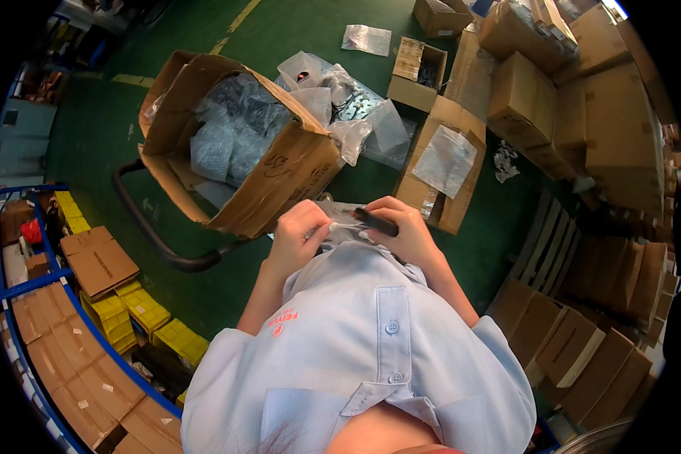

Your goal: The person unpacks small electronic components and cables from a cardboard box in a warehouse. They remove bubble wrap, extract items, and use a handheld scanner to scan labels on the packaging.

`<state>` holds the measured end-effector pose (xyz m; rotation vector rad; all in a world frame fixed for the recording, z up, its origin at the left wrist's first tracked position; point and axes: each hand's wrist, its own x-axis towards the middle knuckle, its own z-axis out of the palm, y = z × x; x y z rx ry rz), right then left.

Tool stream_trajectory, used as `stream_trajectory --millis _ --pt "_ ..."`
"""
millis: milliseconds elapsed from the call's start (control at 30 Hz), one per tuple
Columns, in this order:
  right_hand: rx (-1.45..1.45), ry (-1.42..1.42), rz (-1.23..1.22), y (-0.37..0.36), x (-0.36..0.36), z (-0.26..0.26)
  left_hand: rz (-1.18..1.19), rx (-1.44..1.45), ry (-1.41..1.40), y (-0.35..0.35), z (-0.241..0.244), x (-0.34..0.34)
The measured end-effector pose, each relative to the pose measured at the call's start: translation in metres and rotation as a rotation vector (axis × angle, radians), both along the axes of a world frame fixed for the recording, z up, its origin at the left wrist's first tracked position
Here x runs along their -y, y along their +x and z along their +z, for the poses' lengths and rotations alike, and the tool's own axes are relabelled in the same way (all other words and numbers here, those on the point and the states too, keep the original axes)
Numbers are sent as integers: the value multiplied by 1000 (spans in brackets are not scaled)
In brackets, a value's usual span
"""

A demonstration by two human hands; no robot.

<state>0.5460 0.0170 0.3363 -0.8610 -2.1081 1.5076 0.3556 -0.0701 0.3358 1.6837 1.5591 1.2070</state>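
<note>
My left hand (303,228) pinches the edge of a clear plastic bag (340,211) in front of my waist. Opposite it, my right hand (403,230) grips a dark, rod-like object (376,222) while its thumb lies on the same plastic. The plastic is drawn between the two hands. What the bag holds cannot be told. Just beyond my hands stands a large open cardboard box (295,187), tilted towards the left, with bubble-wrapped items (232,130) inside. Beside that box, more clear bags (312,105) lie on a metal plate with holes (360,105).
A black cart handle (164,255) curves at the left of the box. Blue shelving (85,306) and yellow bins (110,318) stand at lower left. Flattened cardboard (448,215) with bubble wrap (445,160) and a small open box (411,93) lie ahead; stacked cartons (618,136) and a pallet (539,244) are at right.
</note>
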Motion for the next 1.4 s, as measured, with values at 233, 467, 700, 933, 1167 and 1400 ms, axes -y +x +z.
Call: stream_trajectory --millis 233,467,700,933,1167,1400 --pt "32 -49 -48 7 -11 -1 -62 -30 2 -2 8 -4" --pt "82 -2 -7 2 -9 -1 -41 -14 -34 -8 8 -4" --pt "-109 52 -285 -2 -3 -5 -9 -3 10 -9 3 -5" --pt "-52 55 -163 5 -3 -11 47 -13 9 -5 9 -6" --pt "-38 108 -123 -1 -2 -8 35 -60 -5 -10 8 -4" --pt "-23 208 -102 -2 -7 -10 45 4 -22 -4 3 -1"
